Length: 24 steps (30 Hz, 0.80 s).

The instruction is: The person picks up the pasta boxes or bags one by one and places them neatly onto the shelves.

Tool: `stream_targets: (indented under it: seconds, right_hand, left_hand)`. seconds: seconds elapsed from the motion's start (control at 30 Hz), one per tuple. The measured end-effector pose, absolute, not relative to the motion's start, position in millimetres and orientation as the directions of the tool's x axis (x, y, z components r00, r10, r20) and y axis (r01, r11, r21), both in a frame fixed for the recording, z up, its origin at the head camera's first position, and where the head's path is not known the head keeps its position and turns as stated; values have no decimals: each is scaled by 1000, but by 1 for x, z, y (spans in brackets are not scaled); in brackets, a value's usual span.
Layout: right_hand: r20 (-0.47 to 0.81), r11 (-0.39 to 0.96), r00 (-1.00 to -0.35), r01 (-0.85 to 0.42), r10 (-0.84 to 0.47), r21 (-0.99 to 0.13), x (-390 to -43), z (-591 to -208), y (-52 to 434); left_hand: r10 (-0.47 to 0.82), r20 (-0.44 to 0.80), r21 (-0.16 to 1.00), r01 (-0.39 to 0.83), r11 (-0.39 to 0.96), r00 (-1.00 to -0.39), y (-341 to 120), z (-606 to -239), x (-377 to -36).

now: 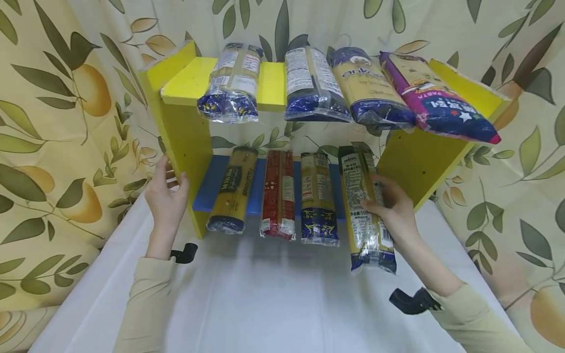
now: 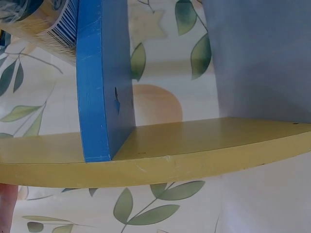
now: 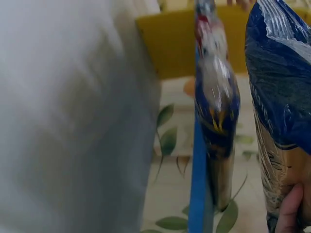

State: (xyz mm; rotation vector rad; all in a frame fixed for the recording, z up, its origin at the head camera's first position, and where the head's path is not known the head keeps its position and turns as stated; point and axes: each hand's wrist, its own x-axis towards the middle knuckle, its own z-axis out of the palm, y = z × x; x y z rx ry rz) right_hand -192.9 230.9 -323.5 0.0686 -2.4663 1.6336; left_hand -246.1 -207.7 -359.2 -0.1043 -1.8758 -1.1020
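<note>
My right hand [image 1: 395, 208] grips a spaghetti pack [image 1: 364, 211] with a dark label and blue end, thumb across its front, at the right of the lower blue shelf [image 1: 253, 196]. In the right wrist view the thumb lies on the pack [image 3: 279, 165]. My left hand [image 1: 167, 196] is at the outer side of the yellow side panel [image 1: 176, 127], its fingers slightly bent and the thumb by the front edge. Beside the held pack lie a blue-ended pasta pack [image 1: 319, 196], a red pack [image 1: 278, 196] and a yellow spaghetti pack [image 1: 234, 191].
Overhead, the yellow upper shelf [image 1: 185, 86] carries several pasta packs, including a purple-and-blue one [image 1: 441, 98] at the right; their ends overhang the front edge. A white cloth [image 1: 265, 294] covers the table, and a leaf-patterned curtain [image 1: 88, 98] hangs behind and around.
</note>
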Motion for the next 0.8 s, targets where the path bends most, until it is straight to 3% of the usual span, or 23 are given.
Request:
stream_targets:
  seconds: [0.33,0.8]
  right_hand:
    - [-23,398,-993,68,115,-915,-253,-317,244]
    - [39,514,-998,-4,57,-858,-275,-337,256]
  left_hand:
    - [-353,736,651,460,604,-577,-209,-361,-245]
    - [-346,739,645,457,613,-579,-209,-362,-248]
